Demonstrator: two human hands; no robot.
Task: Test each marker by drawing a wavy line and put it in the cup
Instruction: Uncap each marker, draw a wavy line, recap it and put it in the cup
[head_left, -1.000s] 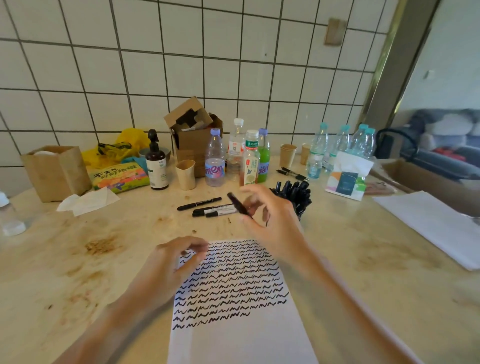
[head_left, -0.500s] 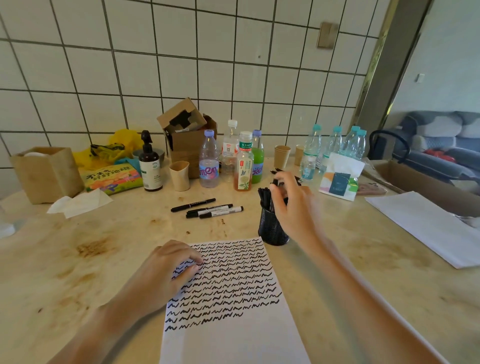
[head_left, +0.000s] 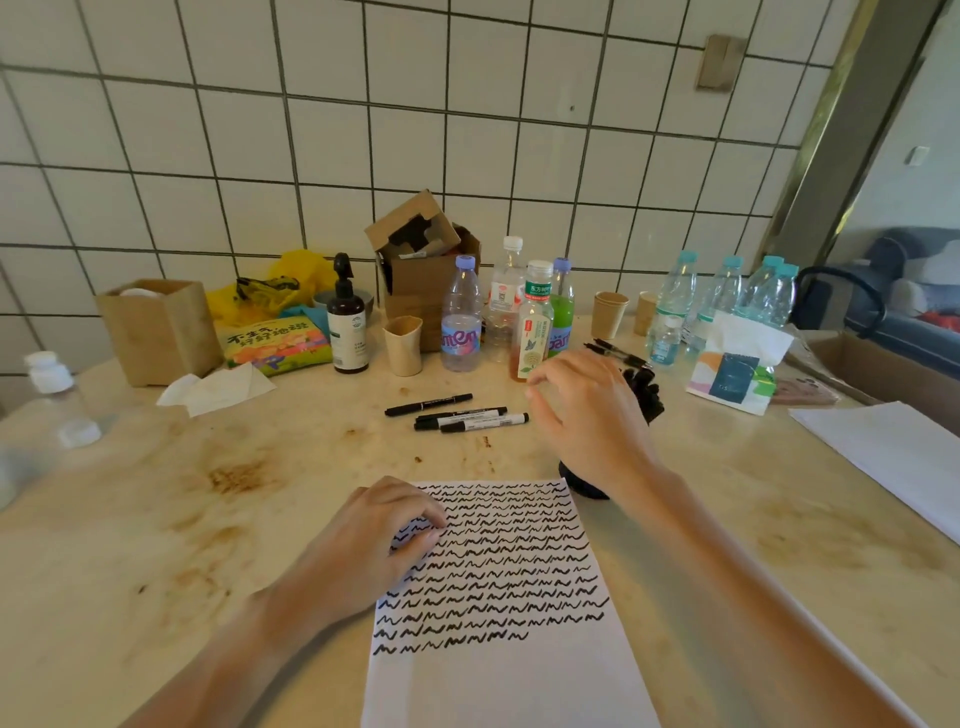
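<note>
Head view: at frame centre, the left hand (head_left: 374, 545) presses curled fingers on the white wavy-lined paper sheet (head_left: 498, 597)'s left edge. The right hand (head_left: 587, 415), fingers relaxed and empty, hovers before the black mesh cup (head_left: 584, 480) of markers. Three black markers (head_left: 457, 413) lie on open bench (head_left: 156, 519) above the sheet.

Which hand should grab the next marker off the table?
Right. The right hand is empty and hovers beside the loose markers; the left hand rests on the paper, steadying it.

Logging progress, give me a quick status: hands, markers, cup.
Left hand rests on the paper. Right hand open, empty, in front of the cup. Three markers lie untested on the table, nothing blocking them.
</note>
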